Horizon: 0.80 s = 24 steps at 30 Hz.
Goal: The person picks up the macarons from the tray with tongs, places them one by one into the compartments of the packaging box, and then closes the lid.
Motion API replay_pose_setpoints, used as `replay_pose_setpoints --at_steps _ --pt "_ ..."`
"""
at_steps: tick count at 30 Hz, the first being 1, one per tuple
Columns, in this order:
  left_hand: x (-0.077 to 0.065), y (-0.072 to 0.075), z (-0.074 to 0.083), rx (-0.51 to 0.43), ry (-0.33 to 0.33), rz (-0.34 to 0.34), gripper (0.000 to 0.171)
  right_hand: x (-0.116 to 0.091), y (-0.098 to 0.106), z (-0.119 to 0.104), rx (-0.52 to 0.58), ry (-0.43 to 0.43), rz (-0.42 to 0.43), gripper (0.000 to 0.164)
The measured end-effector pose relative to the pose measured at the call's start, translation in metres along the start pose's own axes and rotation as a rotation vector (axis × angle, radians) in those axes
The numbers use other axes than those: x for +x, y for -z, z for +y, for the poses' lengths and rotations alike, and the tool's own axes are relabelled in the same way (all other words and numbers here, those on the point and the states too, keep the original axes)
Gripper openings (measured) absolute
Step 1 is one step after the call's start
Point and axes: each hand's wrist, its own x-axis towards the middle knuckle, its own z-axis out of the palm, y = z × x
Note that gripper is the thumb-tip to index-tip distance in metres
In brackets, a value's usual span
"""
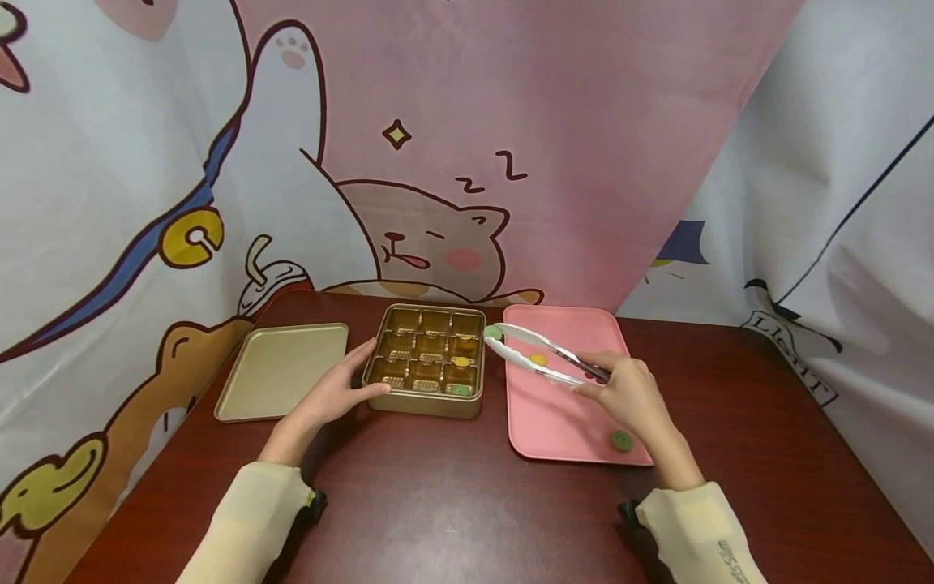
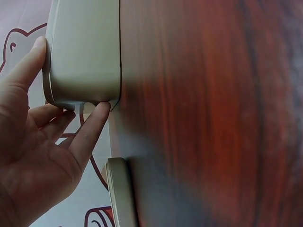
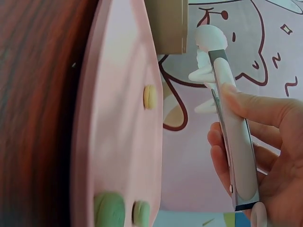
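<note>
My left hand (image 1: 341, 388) rests at the near left corner of a gold tin box (image 1: 426, 403) with a divided insert. Its thumb lies on the front rim, fairly straight fingers against the left side. My right hand (image 1: 629, 395) grips white-tipped tongs (image 3: 232, 123) over a pink tray (image 1: 562, 422). Between the tong tips a green macaron (image 1: 493, 332) is held beside the box's right rim. On the tray lie a yellow macaron (image 1: 537, 359) and a green macaron (image 1: 622, 440); the right wrist view shows another small green macaron (image 3: 141, 213).
A yellow piece (image 1: 461, 362) and a green piece (image 1: 460, 390) sit in the box's right column. The gold lid (image 1: 280, 373) lies left of the box on the dark wooden table (image 1: 438, 503). A printed cloth (image 1: 584, 146) hangs behind the table.
</note>
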Motion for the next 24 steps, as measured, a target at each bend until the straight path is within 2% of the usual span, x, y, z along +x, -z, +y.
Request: replay_pose_setpoints --at_steps 6,11,24 --pt "0.0 0.001 0.001 -0.008 -0.001 0.002 0.09 0.015 -0.006 -0.012 0.022 0.037 -0.003 0.047" --pt "0.002 0.002 0.003 -0.008 -0.007 0.003 0.089 0.029 -0.009 -0.022 0.043 0.035 -0.029 0.047" --pt "0.002 0.0 0.002 -0.007 0.003 0.002 0.089 0.052 -0.03 -0.048 0.0 0.053 -0.063 0.051"
